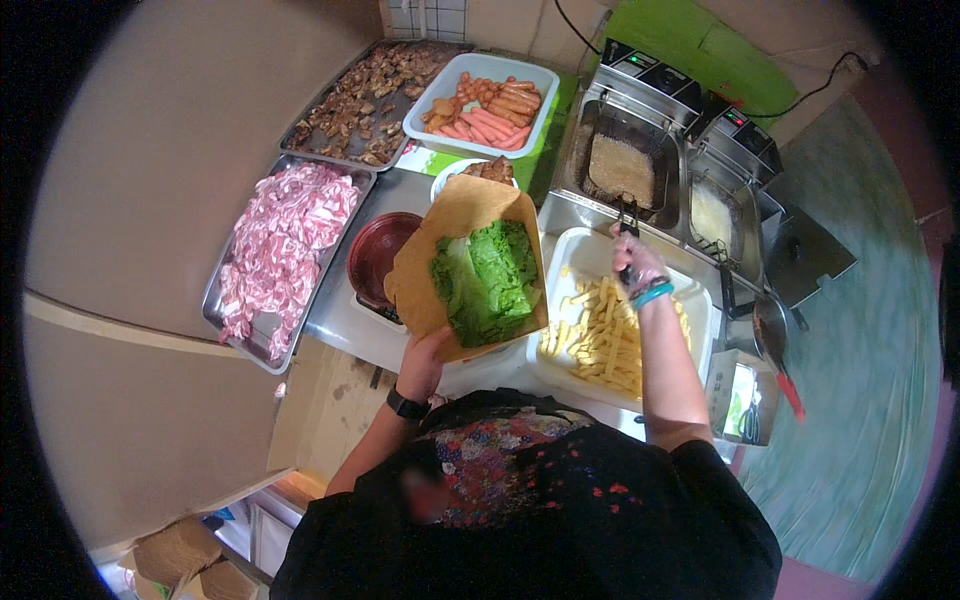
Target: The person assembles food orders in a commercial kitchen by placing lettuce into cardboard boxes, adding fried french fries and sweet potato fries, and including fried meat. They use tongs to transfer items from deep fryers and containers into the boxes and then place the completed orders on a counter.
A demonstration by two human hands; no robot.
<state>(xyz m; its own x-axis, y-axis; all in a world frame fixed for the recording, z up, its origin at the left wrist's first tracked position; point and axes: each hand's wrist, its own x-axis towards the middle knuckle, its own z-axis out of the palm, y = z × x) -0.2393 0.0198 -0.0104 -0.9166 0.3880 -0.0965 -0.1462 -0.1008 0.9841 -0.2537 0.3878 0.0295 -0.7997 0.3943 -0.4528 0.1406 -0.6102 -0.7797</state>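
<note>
Steel counter (335, 318) beneath; brown box (413, 272), near corner in left grip (423, 362)

A commercial-style kitchen: twin stainless-steel deep fryers (683, 180) at two o'clock, a white rectangular plastic tub (588, 254) of yellow fries (605, 335) at three, heaped pink raw meat (285, 240) past nine.

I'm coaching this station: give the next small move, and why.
Probably raise the dark wire fryer basket slightly: tan foam hides its contents, the clear-gloved right hand grips its black handle, and the left hand holds a brown cardboard box of green lettuce.
</note>
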